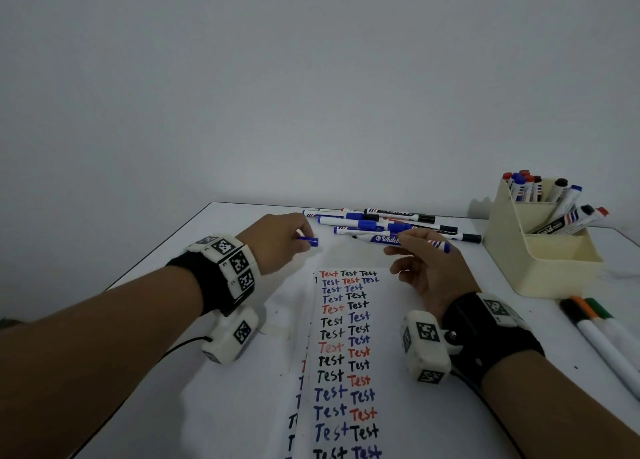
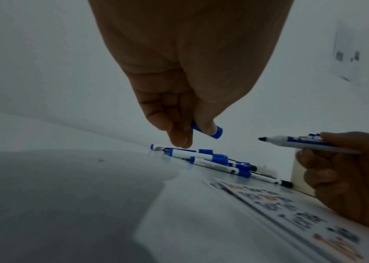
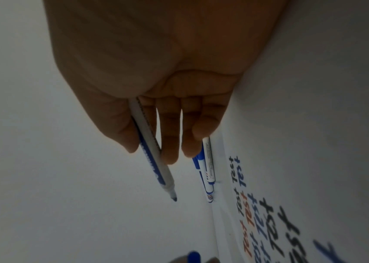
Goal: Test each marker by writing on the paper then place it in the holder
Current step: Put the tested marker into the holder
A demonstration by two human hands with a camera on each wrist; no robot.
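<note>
My right hand (image 1: 420,254) grips an uncapped blue marker (image 1: 382,239) above the top of the paper (image 1: 343,354), its tip pointing left. The same marker (image 2: 291,142) (image 3: 154,160) shows in both wrist views. My left hand (image 1: 287,240) pinches the marker's blue cap (image 1: 308,240) (image 2: 210,130) between thumb and fingers, a short way left of the tip. The paper is covered with rows of "Test" in red, blue and black. A pile of capped markers (image 1: 381,221) lies behind my hands. The cream holder (image 1: 543,250) at the right holds several markers.
Three markers with black, orange and green caps (image 1: 588,311) lie at the table's right front. The table's far edge meets a plain wall just behind the marker pile. More written sheets lie under the top paper.
</note>
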